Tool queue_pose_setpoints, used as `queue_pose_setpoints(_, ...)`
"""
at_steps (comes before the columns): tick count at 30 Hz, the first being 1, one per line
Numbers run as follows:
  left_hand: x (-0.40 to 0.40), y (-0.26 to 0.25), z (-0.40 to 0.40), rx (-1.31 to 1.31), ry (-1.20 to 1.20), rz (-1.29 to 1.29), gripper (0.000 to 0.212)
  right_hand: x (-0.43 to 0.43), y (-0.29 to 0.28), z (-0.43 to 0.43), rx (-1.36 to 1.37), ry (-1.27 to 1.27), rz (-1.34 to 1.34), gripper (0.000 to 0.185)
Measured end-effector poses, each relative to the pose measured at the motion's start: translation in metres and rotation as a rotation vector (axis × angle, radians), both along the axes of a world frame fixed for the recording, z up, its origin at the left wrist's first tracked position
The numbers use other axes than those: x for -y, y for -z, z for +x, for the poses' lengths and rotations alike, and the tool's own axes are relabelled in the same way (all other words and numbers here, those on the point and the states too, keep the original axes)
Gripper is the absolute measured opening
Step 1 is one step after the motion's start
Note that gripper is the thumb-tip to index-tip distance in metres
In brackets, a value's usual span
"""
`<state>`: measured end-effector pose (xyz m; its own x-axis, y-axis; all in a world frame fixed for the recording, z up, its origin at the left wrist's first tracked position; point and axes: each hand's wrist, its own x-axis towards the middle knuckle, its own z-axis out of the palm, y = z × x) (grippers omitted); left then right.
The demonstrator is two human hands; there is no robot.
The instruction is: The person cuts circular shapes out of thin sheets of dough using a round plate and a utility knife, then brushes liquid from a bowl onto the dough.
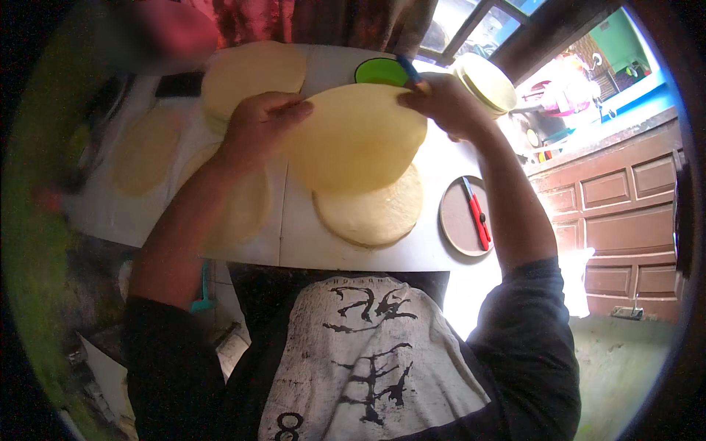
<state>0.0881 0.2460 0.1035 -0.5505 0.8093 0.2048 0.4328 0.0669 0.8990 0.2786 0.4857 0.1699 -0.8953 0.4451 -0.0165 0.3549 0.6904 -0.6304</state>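
A thin round dough sheet (358, 138) hangs raised and tilted between my two hands. My left hand (270, 124) pinches its upper left edge. At the upper right edge, my right hand (441, 102) grips the sheet and also holds a blue-handled tool (407, 69), perhaps a brush, whose end is hidden by the fingers. Below the raised sheet lies a round stack of dough sheets (375, 212), partly covered by it. A green bowl (380, 71) stands just behind the raised sheet.
More round sheets lie on the white table (309, 251): a pile (253, 71) at the back left, others (237, 198) under my left forearm and at far left (146, 151). At right, a brown plate (458, 226) holds a red-handled knife (479, 218). Pale discs (485, 82) stand behind my right wrist.
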Motion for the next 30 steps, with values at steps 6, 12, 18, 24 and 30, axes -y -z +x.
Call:
queue_pose_setpoints(6, -0.004, 0.025, 0.052, -0.342, 0.184, 0.037, 0.020, -0.028, 0.066, 0.078, -0.195, -0.061, 0.138, 0.016)
queue_pose_setpoints(12, 0.030, 0.125, 0.089, -0.366, 0.361, -0.027, 0.021, 0.039, 0.142, 0.136, -0.051, -0.197, 0.272, 0.015)
queue_pose_setpoints(18, 0.041, 0.145, 0.099, -0.440, 0.354, -0.044, 0.021, 0.056, 0.174, 0.153, -0.188, -0.215, 0.350, 0.010)
queue_pose_setpoints(24, 0.044, 0.148, 0.098, -0.507, 0.326, 0.016, 0.023, 0.059, 0.175, 0.153, -0.230, -0.235, 0.375, 0.011)
queue_pose_setpoints(30, 0.049, 0.155, 0.096, -0.539, 0.355, 0.007, 0.024, 0.059, 0.184, 0.157, -0.134, -0.274, 0.305, 0.012)
